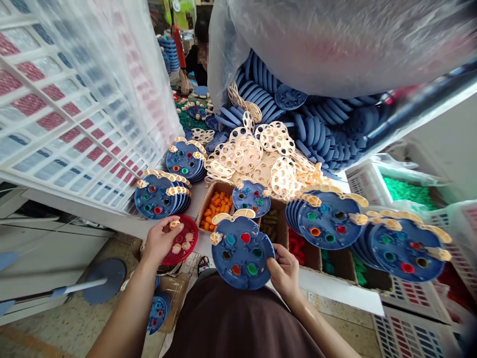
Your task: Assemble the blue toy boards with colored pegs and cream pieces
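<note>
My right hand (pixel 285 268) grips the right rim of a round blue plastic disc (pixel 241 266), which is tilted up in front of my lap. Coloured pieces show in the disc's holes, and cream plastic parts stick out at its top and upper left. Over a red basket (pixel 191 232) my left hand (pixel 160 241) pinches a small cream plastic piece (pixel 174 224) between thumb and fingers. Several similar pieces lie in that basket. Just behind the held disc, another blue disc (pixel 251 198) leans on the box compartments.
Stacks of blue discs (pixel 154 196) stand at left, others (pixel 330 219) at right. Orange pieces (pixel 216 206) fill a cardboard compartment. Cream perforated plates (pixel 257 154) are heaped behind, before a bag of blue discs (pixel 328 119). A white crate (pixel 55 114) stands left. A person (pixel 201 54) sits beyond.
</note>
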